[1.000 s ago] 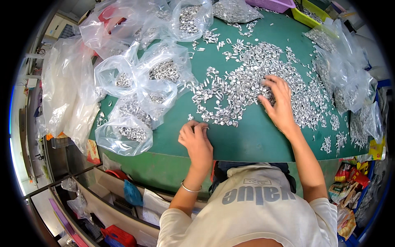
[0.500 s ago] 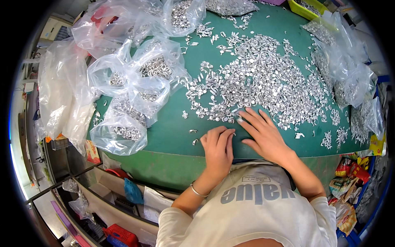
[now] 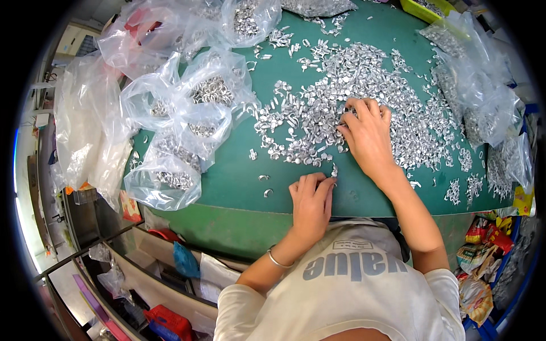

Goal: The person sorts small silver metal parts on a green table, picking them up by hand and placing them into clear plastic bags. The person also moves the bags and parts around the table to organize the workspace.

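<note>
A wide pile of small silver metal pieces point(image 3: 318, 122) is spread over a green table point(image 3: 239, 182). Close to the table's near edge, my left hand point(image 3: 310, 206) is closed, thumb and fingertips pinched on a small silver metal piece point(image 3: 334, 170) that sticks out past them. My right hand point(image 3: 368, 136) reaches into the middle of the pile. Its fingers are bent and apart, tips down among the pieces; what lies under them is hidden. Left of my left hand lie two loose curved pieces point(image 3: 268, 193).
Clear plastic bags of metal parts point(image 3: 165, 182) stand on the left, with empty-looking bags point(image 3: 85, 125) hanging beside them. More filled bags point(image 3: 483, 108) line the right edge. A yellow-green tray point(image 3: 420, 10) sits at the back. Below left is an open drawer point(image 3: 142, 256).
My right hand has moved forward from the pile's near edge into its middle, fingers now bent. My left hand has shifted slightly right, and a metal piece now shows at its fingertips.
</note>
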The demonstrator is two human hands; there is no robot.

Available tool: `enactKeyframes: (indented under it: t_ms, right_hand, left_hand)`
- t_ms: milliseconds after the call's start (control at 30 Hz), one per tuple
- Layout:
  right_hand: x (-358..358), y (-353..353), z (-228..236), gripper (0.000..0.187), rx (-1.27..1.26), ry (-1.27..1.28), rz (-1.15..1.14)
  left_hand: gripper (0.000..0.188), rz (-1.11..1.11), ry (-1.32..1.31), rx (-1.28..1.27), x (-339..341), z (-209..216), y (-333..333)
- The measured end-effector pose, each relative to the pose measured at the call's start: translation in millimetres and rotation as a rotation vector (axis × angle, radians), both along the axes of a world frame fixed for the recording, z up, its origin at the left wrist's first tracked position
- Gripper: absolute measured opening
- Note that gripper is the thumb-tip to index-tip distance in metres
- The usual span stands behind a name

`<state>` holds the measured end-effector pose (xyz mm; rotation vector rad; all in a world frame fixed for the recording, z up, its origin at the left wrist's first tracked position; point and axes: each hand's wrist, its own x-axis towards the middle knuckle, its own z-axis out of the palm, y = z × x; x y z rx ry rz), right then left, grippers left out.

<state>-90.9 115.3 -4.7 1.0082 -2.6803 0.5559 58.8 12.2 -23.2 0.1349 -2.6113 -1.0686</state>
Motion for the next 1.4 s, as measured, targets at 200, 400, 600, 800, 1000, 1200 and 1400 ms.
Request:
enactKeyframes:
  t_ms: [200,400,600,800,1000,1200,1400]
  right_hand:
    - [9.0,25.3,-2.3,0.009,-0.207,-0.02,-0.001]
    - [15.1,27.0,6.0,0.012,-0.169,-0.007,-0.034]
    - [17.6,26.6,10.4,0.009,-0.159,-0.011,-0.011]
    - [59.1,58.4,20.9,0.012,-1.572,-1.902,-0.104]
    - [73.3,58.3,11.3,0.016,-1.525,-2.05,-0.222]
    - [94.1,50.7,-0.2,0.009,-0.974,-1.371,-0.159]
    - [101.6,54.1,-13.2,0.008,-0.75,-1.017,-0.152]
  left_hand:
    - [0.022,0.024,-0.007,0.044,3.5,-1.1,1.3]
    - [0.025,-0.037,-0.006,0.023,8.0,-4.3,3.0]
    - [0.025,-0.016,-0.014,0.06,8.1,-2.5,5.8]
    - [0.021,0.047,0.017,0.311,4.7,6.7,8.3]
    - [0.021,0.057,0.018,0.511,0.5,16.3,8.8]
    - [0.025,0.099,-0.065,0.619,4.5,14.5,7.6]
    - [0.025,0.026,-0.103,0.476,6.1,7.8,17.9]
